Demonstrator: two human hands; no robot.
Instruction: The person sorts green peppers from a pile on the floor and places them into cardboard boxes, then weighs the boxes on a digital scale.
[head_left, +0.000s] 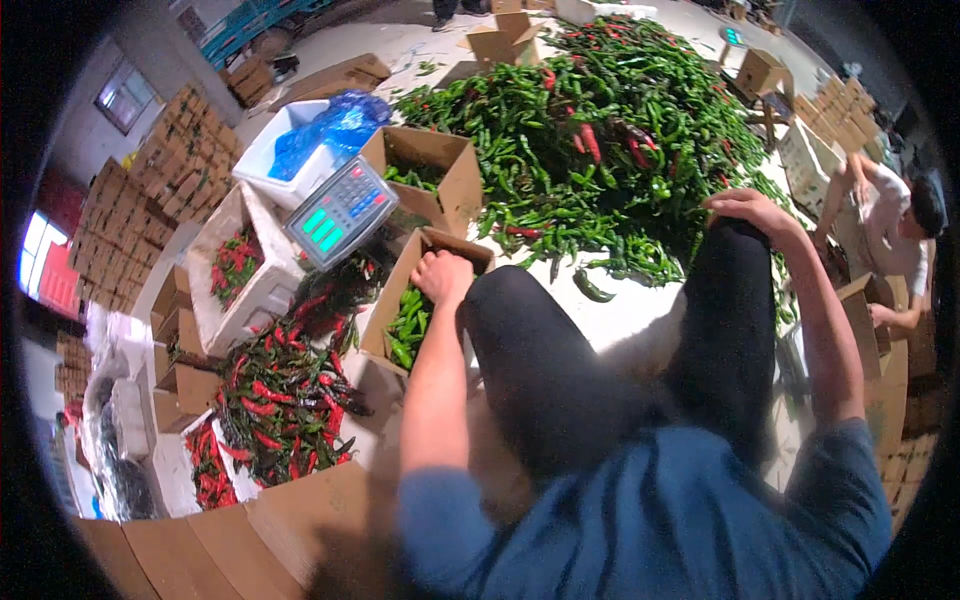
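Note:
My left hand (444, 276) reaches into an open cardboard box (386, 300) beside my left knee. Green chili peppers (409, 322) lie in that box below the hand. The fingers curl downward, and whether they hold a pepper is hidden. My right hand (750, 210) rests over my right knee, holding nothing visible. Before me spreads a large heap of green peppers (600, 187) with some red ones mixed in. A single green pepper (592, 286) lies on the pale floor between my knees and the heap.
A digital scale display (341, 214) stands over the box's far-left side. Around it are another cardboard box (457, 180), a white foam box (262, 292) with red and green peppers, and a foam box holding blue plastic (330, 135). Red peppers (277, 405) lie left. A person (889, 225) bends at right.

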